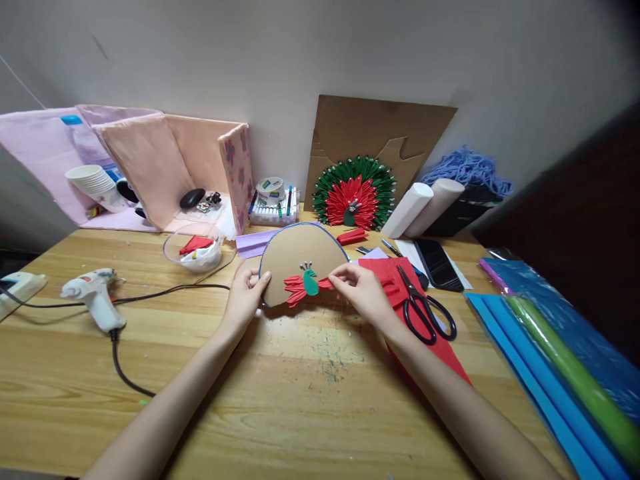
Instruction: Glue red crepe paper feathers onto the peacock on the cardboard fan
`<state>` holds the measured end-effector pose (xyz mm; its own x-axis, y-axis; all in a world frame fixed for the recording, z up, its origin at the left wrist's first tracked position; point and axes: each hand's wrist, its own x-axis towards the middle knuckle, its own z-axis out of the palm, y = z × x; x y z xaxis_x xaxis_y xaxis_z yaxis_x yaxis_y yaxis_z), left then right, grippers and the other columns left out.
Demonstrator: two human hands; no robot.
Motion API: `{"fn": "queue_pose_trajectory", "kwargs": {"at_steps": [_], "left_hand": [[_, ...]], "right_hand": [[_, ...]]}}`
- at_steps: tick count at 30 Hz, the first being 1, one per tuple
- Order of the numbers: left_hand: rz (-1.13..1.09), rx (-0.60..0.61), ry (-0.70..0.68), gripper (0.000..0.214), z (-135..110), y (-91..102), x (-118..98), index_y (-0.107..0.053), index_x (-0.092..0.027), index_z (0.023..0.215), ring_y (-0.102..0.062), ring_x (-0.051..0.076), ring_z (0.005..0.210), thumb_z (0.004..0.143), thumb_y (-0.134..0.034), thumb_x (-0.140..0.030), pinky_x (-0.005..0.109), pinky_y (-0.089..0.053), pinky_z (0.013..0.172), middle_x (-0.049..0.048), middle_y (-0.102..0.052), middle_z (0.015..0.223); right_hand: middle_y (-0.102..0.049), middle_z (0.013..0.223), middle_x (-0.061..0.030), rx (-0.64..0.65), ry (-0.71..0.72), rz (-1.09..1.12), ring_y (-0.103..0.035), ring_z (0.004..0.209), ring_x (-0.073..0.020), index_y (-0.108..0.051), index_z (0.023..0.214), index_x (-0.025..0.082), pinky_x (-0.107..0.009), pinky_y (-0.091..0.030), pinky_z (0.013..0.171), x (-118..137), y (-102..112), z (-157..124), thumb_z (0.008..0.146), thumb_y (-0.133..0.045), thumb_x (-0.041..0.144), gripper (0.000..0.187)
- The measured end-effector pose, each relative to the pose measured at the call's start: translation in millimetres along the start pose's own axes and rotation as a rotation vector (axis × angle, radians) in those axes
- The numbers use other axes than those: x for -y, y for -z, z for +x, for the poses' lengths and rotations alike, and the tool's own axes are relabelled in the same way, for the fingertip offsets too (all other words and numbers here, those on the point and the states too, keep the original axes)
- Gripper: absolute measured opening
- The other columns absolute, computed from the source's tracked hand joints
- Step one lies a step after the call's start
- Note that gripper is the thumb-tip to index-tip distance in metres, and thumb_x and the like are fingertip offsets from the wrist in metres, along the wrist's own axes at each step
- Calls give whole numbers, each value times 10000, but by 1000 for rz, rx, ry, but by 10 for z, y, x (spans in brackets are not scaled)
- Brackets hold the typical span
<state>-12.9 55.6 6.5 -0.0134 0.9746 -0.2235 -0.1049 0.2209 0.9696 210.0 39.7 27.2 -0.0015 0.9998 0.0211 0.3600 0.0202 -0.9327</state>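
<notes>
A rounded cardboard piece (285, 260) with a blue-edged rim is tilted up above the table, gripped at its left edge by my left hand (245, 293). On its lower middle sits a green paper bird shape (311, 283) topped with small pins or beads. Several red folded paper petals (295, 288) fan out to the bird's left. My right hand (363, 290) pinches a red paper petal (325, 283) just right of the bird, against the cardboard. Black-handled scissors (425, 310) lie on red crepe paper (435, 353) beside my right forearm.
A white glue gun (97, 297) with a black cord rests at left. Behind stand a plastic bowl (173, 253), a marker box (275, 210), a finished red-green peacock (353, 193) and a cardboard sheet (375, 127). A phone (437, 265) and paper rolls (560, 353) lie right.
</notes>
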Motion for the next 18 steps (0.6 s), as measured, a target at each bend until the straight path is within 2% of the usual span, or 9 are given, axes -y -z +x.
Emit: {"fn": "queue_pose_trajectory", "kwargs": {"at_steps": [10,14,18], "left_hand": [[-37,20,-19,425,-1,-9,10,-505,-145,856,-616,148,487,597,-692,-425,234,-494,469,5,-657,580],[-31,19,-6,425,-3,-10,9,-506,-146,847,-611,149,472,591,-694,-429,236,-490,456,6,-655,573],[-22,-5,14,430,-21,-23,-14,-501,-150,846,-603,150,453,581,-697,-427,223,-464,416,-5,-646,551]], "right_hand": [[-606,650,-12,-33,173,-233,-488,561,-122,-632,779,179,-240,-368,521,-25,19,-22,784,-533,317,169],[-597,617,-5,-30,196,-282,-486,545,-124,-641,778,185,-241,-365,510,19,32,-26,771,-555,317,157],[-624,669,-16,-35,209,-303,-492,557,-127,-639,783,192,-247,-377,519,37,34,-29,772,-560,295,131]]}}
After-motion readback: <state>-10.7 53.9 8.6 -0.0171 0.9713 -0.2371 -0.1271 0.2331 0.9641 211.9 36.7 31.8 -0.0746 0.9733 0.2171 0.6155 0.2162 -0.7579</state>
